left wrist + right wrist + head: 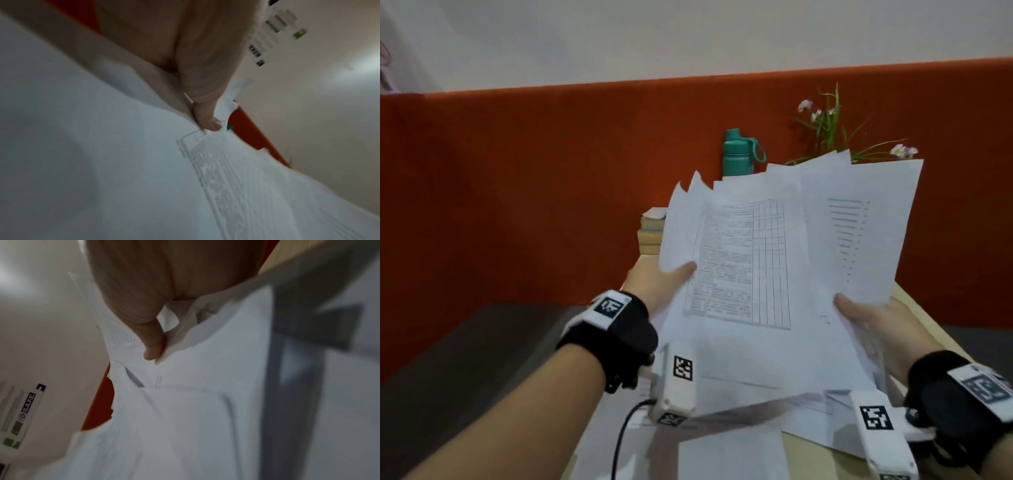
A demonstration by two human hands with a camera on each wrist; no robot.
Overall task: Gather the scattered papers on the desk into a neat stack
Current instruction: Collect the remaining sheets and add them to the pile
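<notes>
A: Sheaf of papers (pixel 774 260) is lifted off the counter (pixel 914 318), spanning the gap between both hands, top edges fanned and uneven.

B: Grip status?

A: Left hand (pixel 657 284) pinches the left edge, thumb on the printed face. Right hand (pixel 873 325) pinches the lower right edge, thumb on top; the wrist views confirm both thumbs pressed on paper.

B: Handling?

A: Judged light, limp, slippery sheet on sheet; the fan could slide apart. Best held at opposite side edges, loosely, so the sheets can settle when tapped.

B: Remaining?

A: More loose sheets (pixel 732 455) lie below the hands. Beyond the hands: books (pixel 650 236), a green bottle (pixel 738 154), a flowering plant (pixel 832 130).
</notes>
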